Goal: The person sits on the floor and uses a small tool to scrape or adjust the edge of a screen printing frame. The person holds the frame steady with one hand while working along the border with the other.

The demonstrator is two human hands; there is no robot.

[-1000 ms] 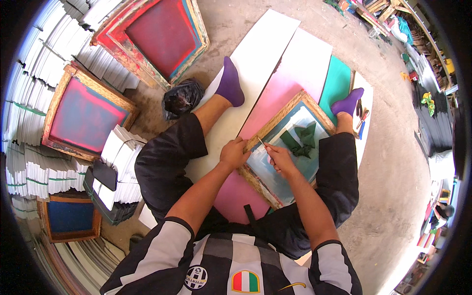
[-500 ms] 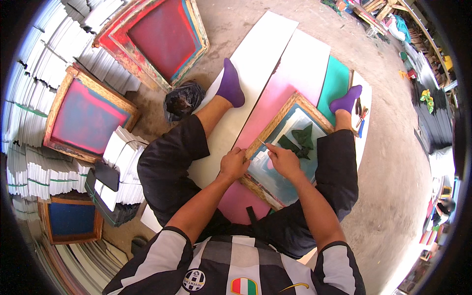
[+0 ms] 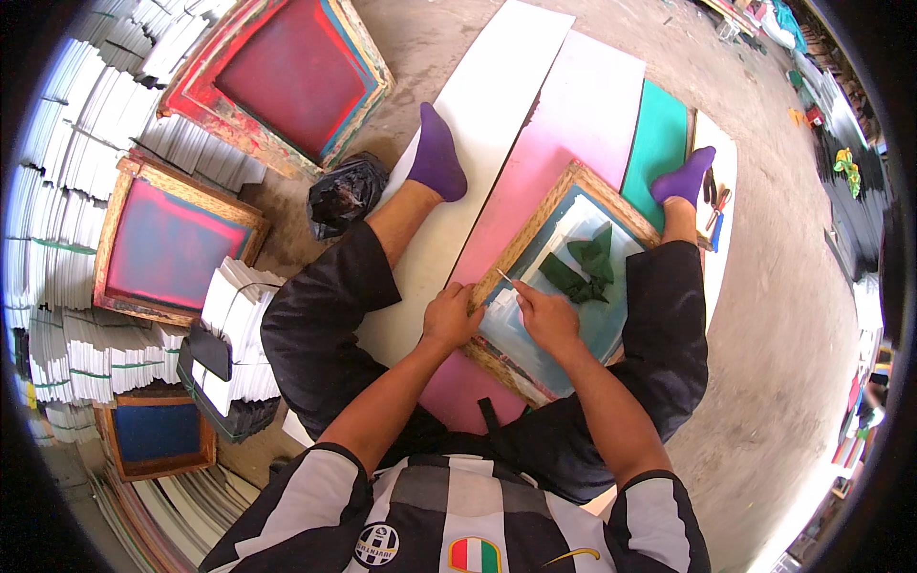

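Has the wood-framed screen (image 3: 528, 229) lying slantwise at the centre of the frame, on a pink board (image 3: 530, 174) between the spread legs (image 3: 325, 306). Grips the screen's left rail in the curled fingers of the left hand (image 3: 453, 313), with the fingertips partly hidden against the wood. Holds a thin tool (image 3: 506, 277) pinched in the closed fingers of the right hand (image 3: 548, 315), just right of the left, over the screen's blue-grey surface, and points its tip up and left at the same rail. Cannot tell about contact between tip and wood. Has dark green cloth (image 3: 593, 256) on the screen, just above and right of the right-hand fingers. Rests one purple-socked foot (image 3: 437, 158) on a white board (image 3: 501, 91) in the upper centre of the frame, the other near a green board (image 3: 657, 138) and some hand tools (image 3: 718, 210) at right. Has a black bag (image 3: 346, 196) beside the first foot, a red-stained screen (image 3: 291, 91) at upper left and a blue screen (image 3: 158, 428) at lower left.
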